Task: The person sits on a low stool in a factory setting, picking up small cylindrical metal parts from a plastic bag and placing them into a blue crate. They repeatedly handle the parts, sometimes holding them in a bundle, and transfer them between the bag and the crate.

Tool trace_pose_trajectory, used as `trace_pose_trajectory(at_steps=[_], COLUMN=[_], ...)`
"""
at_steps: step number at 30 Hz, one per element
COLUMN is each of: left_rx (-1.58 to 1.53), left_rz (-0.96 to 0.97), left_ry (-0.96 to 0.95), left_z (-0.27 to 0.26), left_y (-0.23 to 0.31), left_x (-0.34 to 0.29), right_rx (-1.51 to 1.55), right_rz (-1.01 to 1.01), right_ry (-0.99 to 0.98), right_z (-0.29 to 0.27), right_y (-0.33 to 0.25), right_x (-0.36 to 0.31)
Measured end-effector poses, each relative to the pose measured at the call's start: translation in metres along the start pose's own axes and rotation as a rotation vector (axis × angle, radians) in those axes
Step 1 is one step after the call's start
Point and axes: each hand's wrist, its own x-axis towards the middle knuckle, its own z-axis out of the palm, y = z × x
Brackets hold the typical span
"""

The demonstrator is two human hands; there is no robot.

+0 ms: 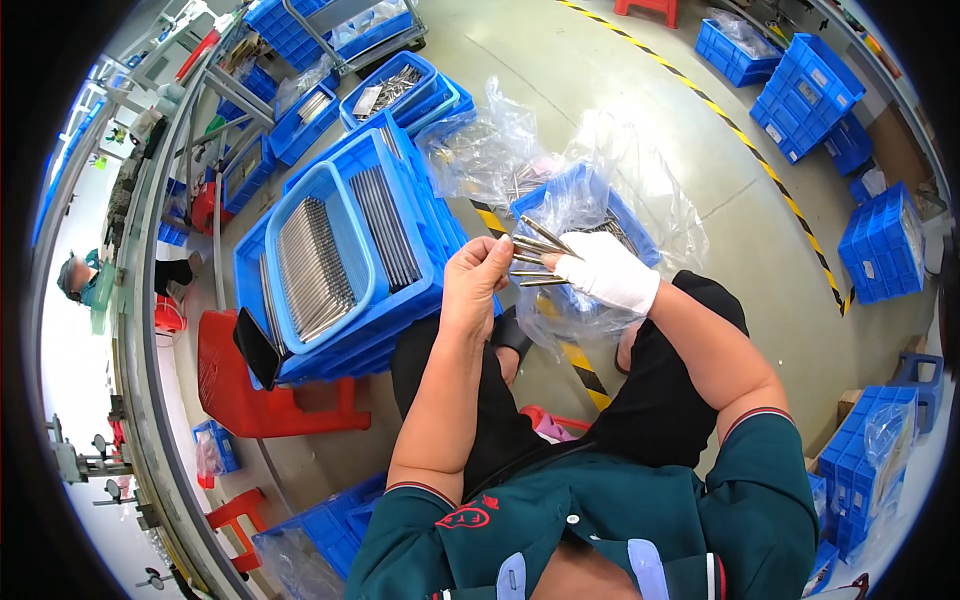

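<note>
Green cloth shirt point(620, 500); bare left grip point(478, 275) and white-gloved right grip point(608, 272), both around shiny metal rods point(541, 238)

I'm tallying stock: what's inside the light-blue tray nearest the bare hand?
Slim metal rods lie side by side in the light-blue tray. Whatever is beneath them is covered.

Black-and-yellow striped tape point(740, 136) is curving across the grey floor point(560, 60). Blue crates point(882, 248) are standing along the right side. A large red stool point(228, 385) is sitting at left, a smaller red stool point(236, 508) is showing below it, and a person point(98, 283) is appearing at far left.
</note>
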Motion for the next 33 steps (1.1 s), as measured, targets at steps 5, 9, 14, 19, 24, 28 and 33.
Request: trace_pose_trajectory(at_steps=[5,9,14,19,24,28,33], left_rx=[0.027,0.12,0.163,0.197,0.189,0.247,-0.014], left_rz=[-0.045,-0.041,-0.047,-0.022,-0.053,-0.059,-0.092], left_ry=[-0.019,-0.018,-0.026,-0.033,-0.067,-0.007,-0.054], left_z=[-0.006,-0.006,-0.009,-0.006,-0.009,-0.011,-0.007], left_y=[0.0,0.003,0.002,0.004,0.003,-0.003,0.0], left_x=[0.0,0.0,0.002,0.0,0.001,0.001,0.001], right_rx=[-0.05,-0.132,-0.151,-0.13,-0.112,-0.22,-0.111], right_rz=[0.022,0.008,-0.011,-0.038,-0.008,-0.009,-0.038], right_ry=[0.004,0.013,0.02,0.037,0.034,0.085,0.087], right_z=[0.001,0.0,0.0,0.001,0.0,0.004,0.003], right_y=[-0.002,-0.003,-0.002,0.001,0.002,-0.004,0.006], right_x=[0.0,0.0,0.0,0.0,-0.002,-0.003,0.001])
